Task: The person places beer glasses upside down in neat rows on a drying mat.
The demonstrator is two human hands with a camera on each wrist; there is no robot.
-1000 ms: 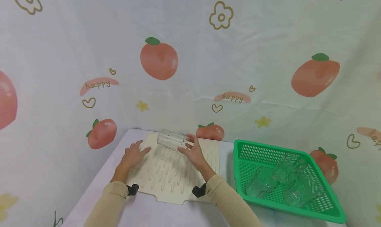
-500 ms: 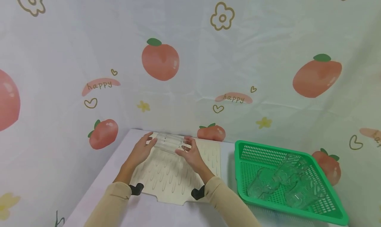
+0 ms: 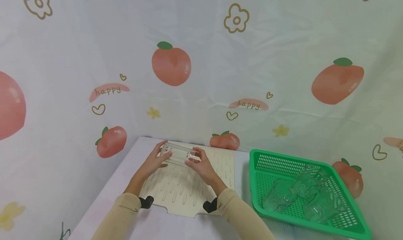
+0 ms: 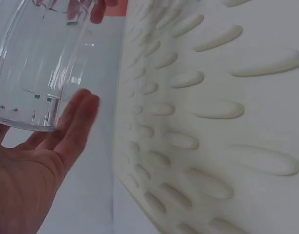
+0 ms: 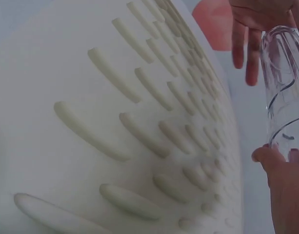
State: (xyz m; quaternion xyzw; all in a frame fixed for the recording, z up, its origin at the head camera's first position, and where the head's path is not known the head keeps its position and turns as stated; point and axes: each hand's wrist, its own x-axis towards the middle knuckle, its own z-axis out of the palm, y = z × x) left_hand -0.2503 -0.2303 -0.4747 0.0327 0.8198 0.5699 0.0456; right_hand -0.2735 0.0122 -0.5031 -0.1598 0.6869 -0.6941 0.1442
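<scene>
clear tumbler (image 3: 177, 153): sideways, above ridged mat (image 3: 182, 187), near table's (image 3: 176, 229) far edge
left hand (image 3: 155, 160): fingers clamped on one end
right hand (image 3: 203, 167): fingers clamped on the other
step: seemingly two-handed steadying
next move: calls for even grip

clear glass (image 3: 178, 154), cream mat (image 3: 177, 188), green basket (image 3: 278, 164), fruit-patterned white backdrop (image 3: 207, 61)
</scene>
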